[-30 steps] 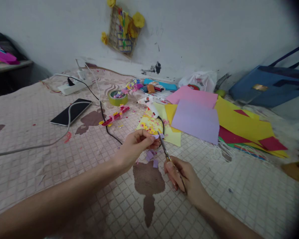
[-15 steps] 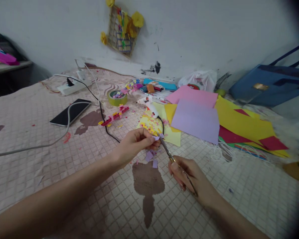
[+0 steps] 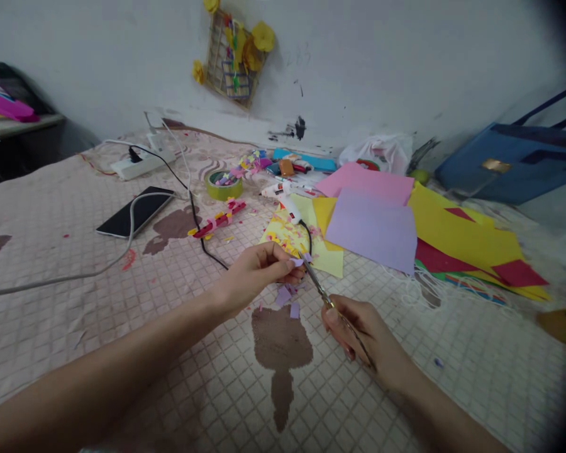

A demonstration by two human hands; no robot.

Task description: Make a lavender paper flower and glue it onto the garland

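My left hand [image 3: 264, 267] pinches a small strip of purple paper [image 3: 296, 262] between thumb and fingers. In my right hand [image 3: 353, 324] is a pair of scissors [image 3: 317, 283], its blades pointing up and left to the purple strip. The tips are right at the strip; whether they touch it I cannot tell. Below the left fingers, small cut purple pieces [image 3: 295, 310] lie on the patterned cloth [image 3: 207, 390]. Just beyond the hands, a pale yellow sheet [image 3: 330, 261] bears many tiny yellow and pink scraps [image 3: 283, 238]. A white glue gun [image 3: 290, 209] rests on it.
Right of the hands lie a purple sheet [image 3: 370, 229], a pink sheet [image 3: 365, 182], yellow sheets [image 3: 466, 242] and white string [image 3: 424, 286]. To the left are a phone [image 3: 136, 212], cables, a power strip [image 3: 141, 165], a tape roll [image 3: 224, 187] and a decorated red stick [image 3: 219, 220].
The view has shifted very slightly. Both hands, the purple strip and the scissors keep nearly the same positions.
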